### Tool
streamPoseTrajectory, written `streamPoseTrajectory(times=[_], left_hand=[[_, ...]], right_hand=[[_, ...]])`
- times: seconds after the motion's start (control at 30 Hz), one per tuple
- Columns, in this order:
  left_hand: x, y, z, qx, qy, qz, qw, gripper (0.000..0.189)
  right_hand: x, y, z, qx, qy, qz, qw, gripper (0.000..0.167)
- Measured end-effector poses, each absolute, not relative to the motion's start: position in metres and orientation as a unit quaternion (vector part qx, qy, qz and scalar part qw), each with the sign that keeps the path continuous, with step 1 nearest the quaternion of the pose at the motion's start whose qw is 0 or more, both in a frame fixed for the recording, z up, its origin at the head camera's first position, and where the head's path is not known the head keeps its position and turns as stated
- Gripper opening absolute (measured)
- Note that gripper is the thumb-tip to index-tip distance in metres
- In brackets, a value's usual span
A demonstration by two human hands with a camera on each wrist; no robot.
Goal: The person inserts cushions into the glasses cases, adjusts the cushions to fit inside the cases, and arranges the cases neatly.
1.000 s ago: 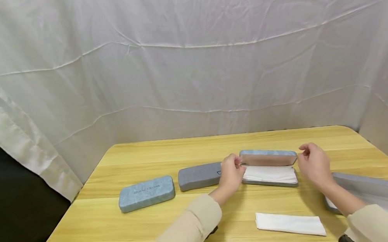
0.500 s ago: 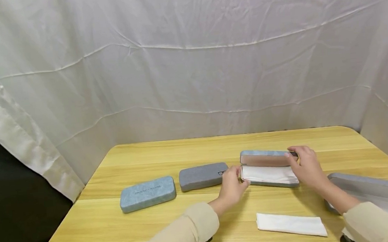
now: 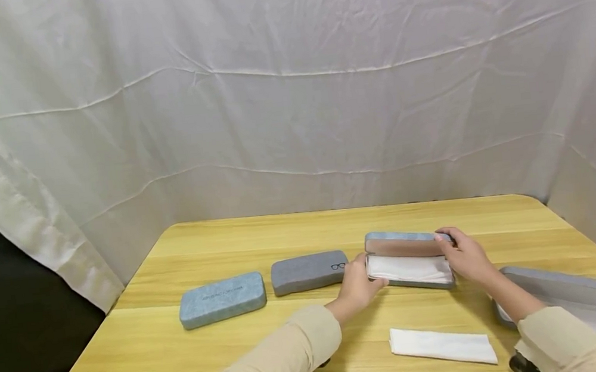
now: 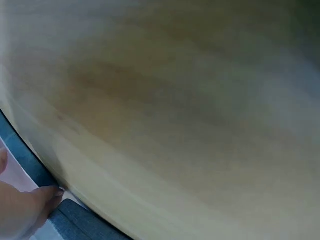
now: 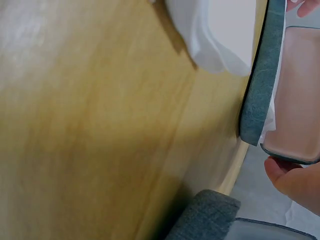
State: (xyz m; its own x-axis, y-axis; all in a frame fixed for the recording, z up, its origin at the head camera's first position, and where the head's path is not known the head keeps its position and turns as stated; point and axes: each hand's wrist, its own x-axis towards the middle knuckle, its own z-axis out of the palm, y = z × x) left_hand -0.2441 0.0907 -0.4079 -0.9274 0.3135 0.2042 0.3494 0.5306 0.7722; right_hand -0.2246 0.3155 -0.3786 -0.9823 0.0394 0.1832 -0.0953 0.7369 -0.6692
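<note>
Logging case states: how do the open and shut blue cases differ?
The open blue case shows its pinkish lining and white cloth inside; the shut blue case shows only its lettered outside. The left hand and right hand hold the open blue case; neither touches the shut blue case. Both are blue outside.

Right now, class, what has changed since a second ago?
The right grip moved left and took hold of the lid of the open blue case; the left grip moved lower and holds the case's left end. The lid stayed open; the loose cloth, closed blue case, closed grey case and open grey case stayed put.
</note>
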Motion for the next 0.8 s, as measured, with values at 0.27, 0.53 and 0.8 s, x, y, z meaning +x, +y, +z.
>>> streamPoseTrajectory(times=[0.27,0.53,0.8], left_hand=[[-0.243,0.09,-0.408,-0.195,-0.868,-0.456,0.017,0.05],[-0.239,0.084,-0.409,-0.205,-0.86,-0.467,0.022,0.049],[-0.226,0.075,-0.407,-0.216,-0.861,-0.46,-0.013,0.042]], right_hand=[[-0.223,0.315,-0.376,0.014,-0.929,0.357,0.093,0.047],[-0.218,0.315,-0.376,0.019,-0.93,0.357,0.082,0.049],[-0.209,0.318,-0.376,0.034,-0.922,0.381,0.064,0.049]])
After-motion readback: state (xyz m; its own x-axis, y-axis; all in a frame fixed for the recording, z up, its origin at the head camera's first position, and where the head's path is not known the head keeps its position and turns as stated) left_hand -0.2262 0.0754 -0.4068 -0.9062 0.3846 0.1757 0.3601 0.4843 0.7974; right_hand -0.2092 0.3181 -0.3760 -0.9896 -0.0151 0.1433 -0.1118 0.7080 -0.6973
